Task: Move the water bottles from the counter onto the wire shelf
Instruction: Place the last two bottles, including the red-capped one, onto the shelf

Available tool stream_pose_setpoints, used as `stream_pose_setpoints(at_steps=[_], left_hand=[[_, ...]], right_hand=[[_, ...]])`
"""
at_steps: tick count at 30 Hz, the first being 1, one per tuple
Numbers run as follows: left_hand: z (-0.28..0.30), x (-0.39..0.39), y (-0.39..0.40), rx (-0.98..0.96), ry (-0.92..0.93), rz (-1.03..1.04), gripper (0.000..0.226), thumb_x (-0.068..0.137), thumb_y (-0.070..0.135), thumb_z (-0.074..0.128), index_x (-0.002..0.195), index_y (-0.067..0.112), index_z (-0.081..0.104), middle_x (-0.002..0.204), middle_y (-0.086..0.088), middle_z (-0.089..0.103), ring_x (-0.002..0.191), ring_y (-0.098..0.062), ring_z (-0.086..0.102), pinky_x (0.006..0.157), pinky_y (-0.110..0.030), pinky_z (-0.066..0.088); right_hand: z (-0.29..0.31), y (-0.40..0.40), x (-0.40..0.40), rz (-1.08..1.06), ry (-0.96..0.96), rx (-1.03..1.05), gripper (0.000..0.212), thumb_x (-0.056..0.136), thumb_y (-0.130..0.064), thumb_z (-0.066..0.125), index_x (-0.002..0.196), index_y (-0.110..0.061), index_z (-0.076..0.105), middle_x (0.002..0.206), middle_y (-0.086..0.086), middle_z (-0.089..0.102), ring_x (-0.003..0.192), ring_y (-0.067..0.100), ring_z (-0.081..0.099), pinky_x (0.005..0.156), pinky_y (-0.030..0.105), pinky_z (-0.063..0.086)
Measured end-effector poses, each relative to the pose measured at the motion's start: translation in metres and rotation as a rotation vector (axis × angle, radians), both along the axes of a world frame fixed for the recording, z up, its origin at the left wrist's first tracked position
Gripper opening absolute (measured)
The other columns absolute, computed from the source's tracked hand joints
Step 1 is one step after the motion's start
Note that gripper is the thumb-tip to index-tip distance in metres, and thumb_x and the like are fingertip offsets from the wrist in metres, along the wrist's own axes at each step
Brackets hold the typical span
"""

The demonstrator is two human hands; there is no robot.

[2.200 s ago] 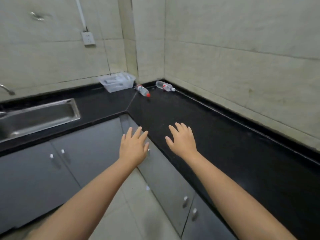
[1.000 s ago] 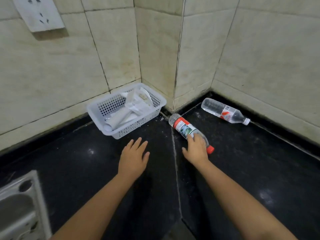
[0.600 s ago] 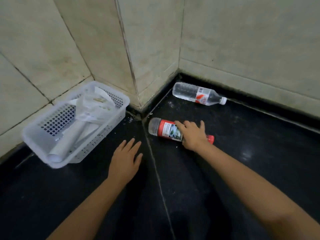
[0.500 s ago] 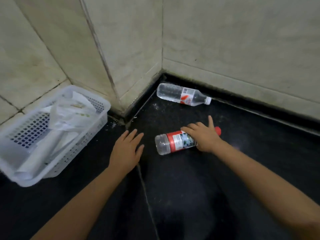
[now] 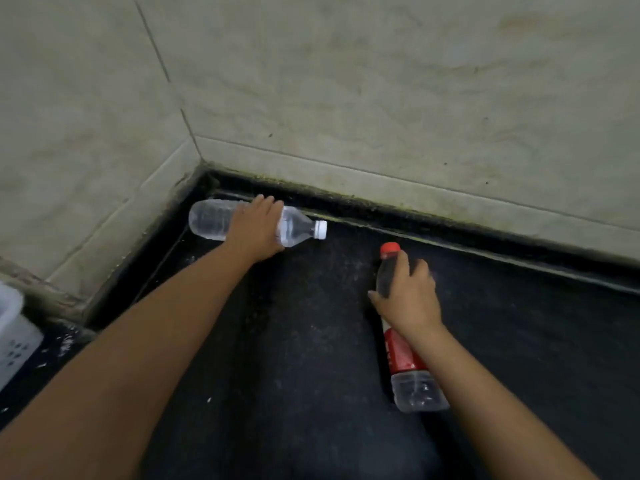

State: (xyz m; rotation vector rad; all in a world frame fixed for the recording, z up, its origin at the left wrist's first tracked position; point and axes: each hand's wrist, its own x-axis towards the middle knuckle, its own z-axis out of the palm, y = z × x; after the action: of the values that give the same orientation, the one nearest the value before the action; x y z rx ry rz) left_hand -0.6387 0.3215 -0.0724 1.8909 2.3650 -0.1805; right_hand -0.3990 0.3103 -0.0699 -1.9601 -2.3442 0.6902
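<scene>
2 water bottles are being gathered at once from the black counter (image 5: pixel 311 341), where tiled walls (image 5: pixel 381 81) meet at its far corner. A white-capped bottle (image 5: pixel 214 220) lies on its side tight in that corner along the back edge, cap pointing right; the left hand (image 5: pixel 254 226) is laid over its middle, fingers curled across the far side, though whether the wrap is complete cannot be told. Nearer the front edge, a red-capped bottle (image 5: pixel 403 355) with a red label is clasped around its upper body by the right hand (image 5: pixel 407 296), cap pointing toward the back wall, its base apparently clear of the surface. A white basket (image 5: pixel 14 337) shows at the counter's left edge. Closing the left fingers fully under the corner bottle before lifting would likely stop it rolling against the wall. No wire shelf is in view.
</scene>
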Motion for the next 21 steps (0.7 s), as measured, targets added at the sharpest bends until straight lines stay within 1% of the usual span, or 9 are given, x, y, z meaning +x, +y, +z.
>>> stream_pose_setpoints(at_steps=[2, 3, 6, 9, 12, 14, 17, 18, 21], left_hand=[[0.003, -0.004, 0.01, -0.029, 0.049, -0.048, 0.073, 0.076, 0.036, 0.067, 0.135, 0.012, 0.033, 0.138, -0.011, 0.042, 0.127, -0.03, 0.039, 0.106, -0.041, 0.031], [0.005, -0.004, 0.011, -0.063, 0.088, -0.072, 0.076, 0.074, 0.039, 0.069, 0.135, 0.012, 0.033, 0.135, -0.011, 0.043, 0.124, -0.03, 0.041, 0.103, -0.039, 0.034], [0.006, 0.002, 0.003, -0.13, 0.199, -0.122, 0.075, 0.076, 0.046, 0.067, 0.133, 0.013, 0.032, 0.135, -0.011, 0.039, 0.124, -0.03, 0.037, 0.102, -0.039, 0.034], [0.012, 0.011, -0.016, -0.176, 0.201, -0.143, 0.075, 0.077, 0.051, 0.063, 0.133, 0.013, 0.031, 0.136, -0.009, 0.041, 0.125, -0.029, 0.037, 0.104, -0.04, 0.033], [0.018, 0.024, -0.042, -0.241, 0.222, -0.19, 0.081, 0.078, 0.059, 0.057, 0.137, 0.012, 0.026, 0.138, -0.009, 0.04, 0.126, -0.028, 0.038, 0.104, -0.038, 0.033], [0.017, 0.038, -0.066, -0.241, 0.184, -0.156, 0.083, 0.081, 0.062, 0.049, 0.141, 0.011, 0.021, 0.138, -0.012, 0.041, 0.125, -0.028, 0.039, 0.102, -0.038, 0.036], [0.015, 0.064, -0.113, -0.192, -0.017, 0.046, 0.079, 0.085, 0.06, 0.046, 0.144, 0.018, 0.015, 0.136, -0.014, 0.044, 0.124, -0.029, 0.04, 0.098, -0.039, 0.04], [0.015, 0.074, -0.131, -0.178, -0.053, 0.092, 0.078, 0.085, 0.059, 0.046, 0.145, 0.021, 0.014, 0.135, -0.014, 0.044, 0.124, -0.029, 0.039, 0.097, -0.038, 0.041], [0.015, 0.106, -0.186, -0.165, -0.029, 0.082, 0.075, 0.085, 0.058, 0.046, 0.145, 0.028, 0.014, 0.135, -0.012, 0.042, 0.123, -0.026, 0.037, 0.095, -0.037, 0.042]], right_hand=[[-0.001, -0.001, -0.005, -0.035, -0.048, -0.032, 0.082, 0.085, -0.039, 0.06, 0.145, -0.015, 0.01, 0.137, 0.022, 0.031, 0.124, 0.04, 0.037, 0.094, 0.044, 0.044], [-0.001, 0.001, -0.005, -0.052, -0.046, -0.033, 0.081, 0.085, -0.041, 0.058, 0.145, -0.017, 0.008, 0.135, 0.022, 0.034, 0.123, 0.039, 0.04, 0.092, 0.043, 0.045], [-0.003, 0.003, -0.003, -0.1, -0.042, -0.058, 0.078, 0.087, -0.047, 0.052, 0.145, -0.02, 0.007, 0.135, 0.023, 0.037, 0.12, 0.039, 0.045, 0.089, 0.04, 0.047], [-0.001, 0.003, 0.0, -0.107, -0.02, -0.085, 0.078, 0.086, -0.046, 0.054, 0.145, -0.022, 0.008, 0.135, 0.023, 0.037, 0.12, 0.04, 0.046, 0.089, 0.039, 0.047], [0.003, 0.001, 0.002, -0.09, -0.03, -0.114, 0.084, 0.085, -0.045, 0.056, 0.146, -0.023, 0.004, 0.138, 0.023, 0.033, 0.12, 0.041, 0.045, 0.088, 0.039, 0.047], [0.005, -0.003, 0.006, -0.079, -0.011, -0.144, 0.088, 0.084, -0.044, 0.059, 0.147, -0.023, 0.001, 0.139, 0.023, 0.031, 0.12, 0.041, 0.045, 0.088, 0.039, 0.047], [0.009, -0.026, 0.019, -0.082, 0.027, -0.18, 0.089, 0.082, -0.042, 0.063, 0.146, -0.025, 0.004, 0.139, 0.022, 0.032, 0.12, 0.042, 0.046, 0.089, 0.04, 0.046], [0.011, -0.04, 0.025, -0.075, 0.035, -0.182, 0.089, 0.081, -0.041, 0.063, 0.146, -0.025, 0.005, 0.138, 0.022, 0.033, 0.12, 0.041, 0.045, 0.089, 0.04, 0.047], [0.015, -0.092, 0.049, -0.048, 0.02, -0.17, 0.086, 0.082, -0.04, 0.063, 0.146, -0.026, 0.006, 0.137, 0.022, 0.034, 0.122, 0.04, 0.042, 0.09, 0.04, 0.046]])
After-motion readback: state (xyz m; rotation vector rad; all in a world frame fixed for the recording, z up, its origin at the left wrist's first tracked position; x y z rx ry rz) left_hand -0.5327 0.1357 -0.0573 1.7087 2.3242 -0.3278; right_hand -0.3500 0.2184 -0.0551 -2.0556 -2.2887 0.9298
